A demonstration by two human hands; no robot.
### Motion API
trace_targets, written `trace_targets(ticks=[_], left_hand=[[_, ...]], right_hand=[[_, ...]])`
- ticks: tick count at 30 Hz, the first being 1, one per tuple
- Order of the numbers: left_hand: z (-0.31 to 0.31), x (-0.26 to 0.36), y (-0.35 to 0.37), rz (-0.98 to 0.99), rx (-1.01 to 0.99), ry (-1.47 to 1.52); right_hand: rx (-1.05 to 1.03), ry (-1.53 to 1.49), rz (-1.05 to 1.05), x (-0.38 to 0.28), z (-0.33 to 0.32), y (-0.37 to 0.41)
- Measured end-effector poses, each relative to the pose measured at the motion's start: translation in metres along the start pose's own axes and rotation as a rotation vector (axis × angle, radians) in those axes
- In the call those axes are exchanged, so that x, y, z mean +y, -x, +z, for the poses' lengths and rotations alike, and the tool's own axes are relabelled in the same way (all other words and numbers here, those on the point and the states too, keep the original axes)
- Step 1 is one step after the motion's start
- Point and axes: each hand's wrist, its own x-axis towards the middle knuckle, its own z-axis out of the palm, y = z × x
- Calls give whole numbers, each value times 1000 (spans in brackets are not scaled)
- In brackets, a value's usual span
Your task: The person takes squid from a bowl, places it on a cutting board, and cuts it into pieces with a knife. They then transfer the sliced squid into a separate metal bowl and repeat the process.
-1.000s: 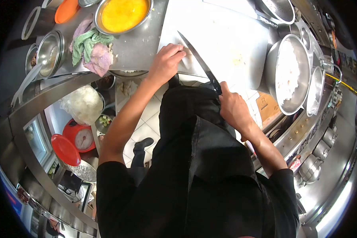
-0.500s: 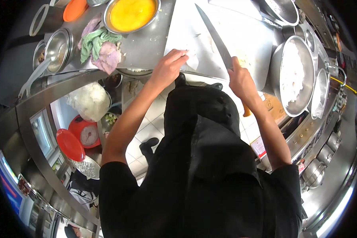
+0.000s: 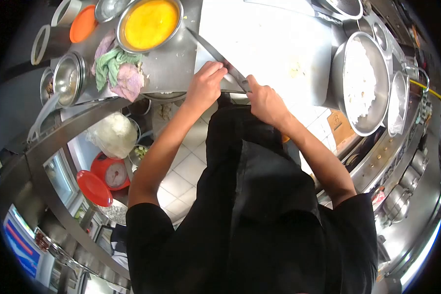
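Note:
My right hand [image 3: 268,102] grips a long knife [image 3: 208,46] near the front edge of the white cutting board [image 3: 274,44]. The blade slants up and left, with its tip just past the board's left edge. Close against the blade, the fingers of my left hand [image 3: 205,85] are pinched together. A pale bit shows by those fingertips, too glaring to name. Small yellowish scraps [image 3: 297,68] lie on the right part of the board.
A metal bowl of beaten egg [image 3: 152,24] and crumpled cloths [image 3: 120,73] stand to the left. On the right are a large metal bowl [image 3: 339,83] of white food and a second knife [image 3: 327,18] at the back. A red scale [image 3: 110,169] sits lower left.
The knife has swung left, bringing its blade beside my left fingertips. My right hand has moved left and slightly down; my left hand stays nearly in place, still pinched.

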Motion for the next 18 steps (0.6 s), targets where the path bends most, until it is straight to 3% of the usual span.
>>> trace_targets(ticks=[4, 6, 8, 9, 12, 15, 18], left_hand=[[-4, 7, -12, -37, -37, -14], [-2, 13, -22, -160, -168, -51], [9, 14, -38, -146, -204, -50], [13, 15, -47, -136, -237, -49], [17, 22, -66, -224, -103, 52], [13, 31, -69, -347, -169, -47], [21, 34, -61, -307, -181, -78]], right_hand=[[127, -63, 7, 41, -15, 3], [184, -45, 21, 70, -30, 6], [227, -33, 17, 75, -48, 11], [187, -111, 110, 72, -60, 15], [215, -193, 197, 71, -75, 28], [341, -109, 128, 78, -63, 43], [142, 28, 155, 52, -60, 55]])
